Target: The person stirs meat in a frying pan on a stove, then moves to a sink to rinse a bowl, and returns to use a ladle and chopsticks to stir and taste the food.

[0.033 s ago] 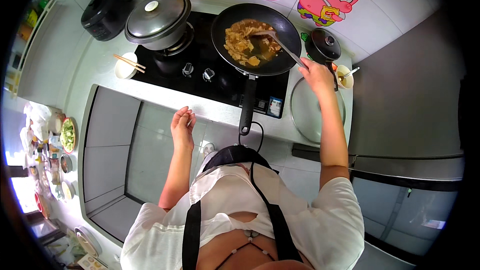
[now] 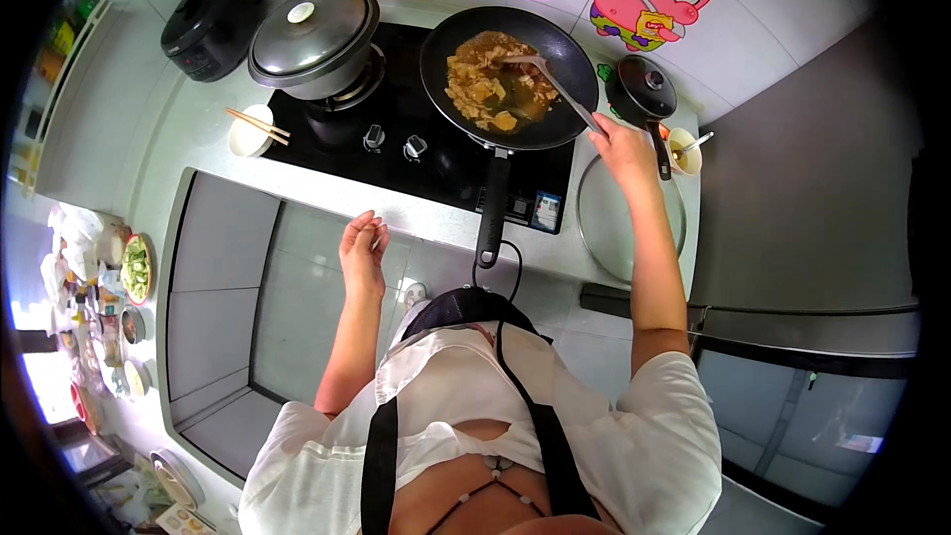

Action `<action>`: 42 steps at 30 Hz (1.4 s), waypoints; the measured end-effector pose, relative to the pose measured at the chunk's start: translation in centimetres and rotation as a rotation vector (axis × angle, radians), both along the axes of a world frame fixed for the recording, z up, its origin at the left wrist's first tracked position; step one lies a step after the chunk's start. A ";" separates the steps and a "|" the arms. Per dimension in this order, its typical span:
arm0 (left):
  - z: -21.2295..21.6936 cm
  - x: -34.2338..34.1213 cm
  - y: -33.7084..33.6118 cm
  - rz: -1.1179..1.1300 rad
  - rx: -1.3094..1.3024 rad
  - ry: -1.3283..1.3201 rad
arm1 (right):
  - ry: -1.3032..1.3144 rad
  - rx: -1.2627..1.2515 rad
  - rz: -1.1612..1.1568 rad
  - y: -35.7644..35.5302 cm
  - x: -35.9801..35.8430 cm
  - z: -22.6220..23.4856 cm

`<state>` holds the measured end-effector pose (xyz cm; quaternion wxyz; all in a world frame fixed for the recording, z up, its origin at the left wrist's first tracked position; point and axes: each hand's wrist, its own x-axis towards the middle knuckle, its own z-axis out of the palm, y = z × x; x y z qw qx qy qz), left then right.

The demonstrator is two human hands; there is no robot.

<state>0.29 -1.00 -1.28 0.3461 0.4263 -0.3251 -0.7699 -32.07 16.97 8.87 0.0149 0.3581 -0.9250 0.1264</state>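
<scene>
My right hand (image 2: 625, 151) is closed round the handle of a spatula (image 2: 567, 94). The spatula's blade rests in brownish food pieces and sauce (image 2: 488, 87) in the left part of a black frying pan (image 2: 570, 59). This pan sits on the right side of the black gas stove (image 2: 327, 144), and its long handle (image 2: 490, 213) points toward me past the counter edge. In front of the counter, left of the pan handle, my left hand (image 2: 364, 243) hangs in the air. Its fingers are loosely curled together, with nothing visible in them.
A lidded pot (image 2: 312, 45) occupies the left burner, beside a black electric cooker (image 2: 208, 25). Chopsticks lie across a white bowl (image 2: 248, 142). Under my right forearm is a glass lid (image 2: 604, 223); a small black saucepan (image 2: 642, 89) and a bowl with a spoon (image 2: 684, 154) stand beyond.
My right hand and the spatula have shifted very slightly. The left hand, the pan and the food look the same.
</scene>
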 end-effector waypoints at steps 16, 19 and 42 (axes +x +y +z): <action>0.4 -1.4 -3.6 -0.187 -0.023 -0.010 | 0.078 0.074 -0.088 2.3 4.0 -0.5; 0.2 -1.6 -4.1 -0.191 -0.027 0.001 | -0.109 -0.059 -0.204 2.7 3.8 -0.6; -0.4 -3.0 -4.8 -0.265 -0.007 0.033 | 0.069 0.064 -0.090 0.4 5.4 -0.5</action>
